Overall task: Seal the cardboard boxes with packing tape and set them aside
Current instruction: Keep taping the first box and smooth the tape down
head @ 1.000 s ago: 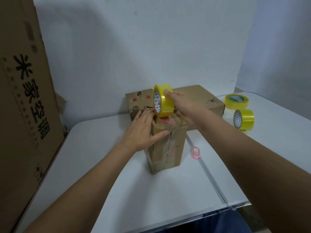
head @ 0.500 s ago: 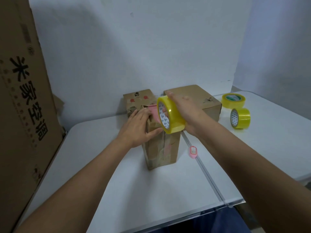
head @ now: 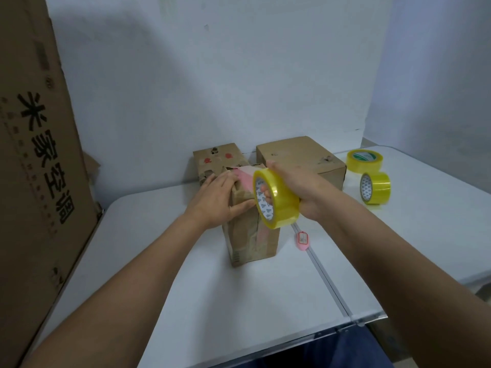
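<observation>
A tall narrow cardboard box stands upright in the middle of the white table. My left hand lies flat over its top left corner, thumb on the front face. My right hand grips a yellow tape roll, fingers through its core, held against the box's upper front right edge. A strip of tape runs from the roll across the pink-marked top of the box.
Two more cardboard boxes, a narrow one and a wider one, stand behind against the wall. Two spare yellow tape rolls lie at the right. A small pink cutter lies beside the box. A big printed carton leans at the left.
My right hand has drawn the tape roll from above the box's top toward me and down over its front edge. The left hand has stayed pressed on the box.
</observation>
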`<state>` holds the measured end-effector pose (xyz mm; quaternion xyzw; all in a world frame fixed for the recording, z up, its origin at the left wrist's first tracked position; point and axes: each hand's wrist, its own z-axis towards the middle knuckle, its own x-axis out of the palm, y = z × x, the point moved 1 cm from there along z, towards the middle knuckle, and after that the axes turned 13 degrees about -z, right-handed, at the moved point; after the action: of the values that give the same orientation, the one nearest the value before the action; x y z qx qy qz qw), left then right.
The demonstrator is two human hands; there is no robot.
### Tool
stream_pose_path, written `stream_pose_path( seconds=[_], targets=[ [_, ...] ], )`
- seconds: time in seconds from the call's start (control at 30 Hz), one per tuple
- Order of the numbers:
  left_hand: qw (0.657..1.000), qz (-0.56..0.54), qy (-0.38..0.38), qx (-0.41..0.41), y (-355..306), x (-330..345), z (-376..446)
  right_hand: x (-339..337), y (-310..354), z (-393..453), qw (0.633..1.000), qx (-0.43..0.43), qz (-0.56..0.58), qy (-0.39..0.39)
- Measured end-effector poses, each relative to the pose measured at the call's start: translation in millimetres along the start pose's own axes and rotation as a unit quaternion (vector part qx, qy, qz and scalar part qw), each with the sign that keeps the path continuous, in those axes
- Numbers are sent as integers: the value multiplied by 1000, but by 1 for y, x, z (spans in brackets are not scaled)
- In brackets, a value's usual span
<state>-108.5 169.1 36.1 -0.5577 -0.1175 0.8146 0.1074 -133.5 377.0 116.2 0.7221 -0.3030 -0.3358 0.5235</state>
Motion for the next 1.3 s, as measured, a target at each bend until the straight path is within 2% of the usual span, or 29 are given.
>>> stream_pose_path(
  seconds=[0.13, 0.23, 0.33, 0.8, 1.3],
  targets=[
    [999, -44, -15, 3, 1, 4, 2, -1, 20, -2, 997, 21, 72, 31],
    [996, -87, -24, 0, 6, 6, 5, 7, 18, -6, 996, 17, 79, 44],
    [997, -74, -11, -18, 3, 3, 11, 11, 4, -10, 994, 26, 90, 53],
    [998, -49, -6, -24, 1, 6, 11, 21, -24, -16, 996, 40, 47, 62],
    [998, -58, -17, -19, 0, 7, 8, 29, -71, -1, 999, 35, -13, 17]
  ],
)
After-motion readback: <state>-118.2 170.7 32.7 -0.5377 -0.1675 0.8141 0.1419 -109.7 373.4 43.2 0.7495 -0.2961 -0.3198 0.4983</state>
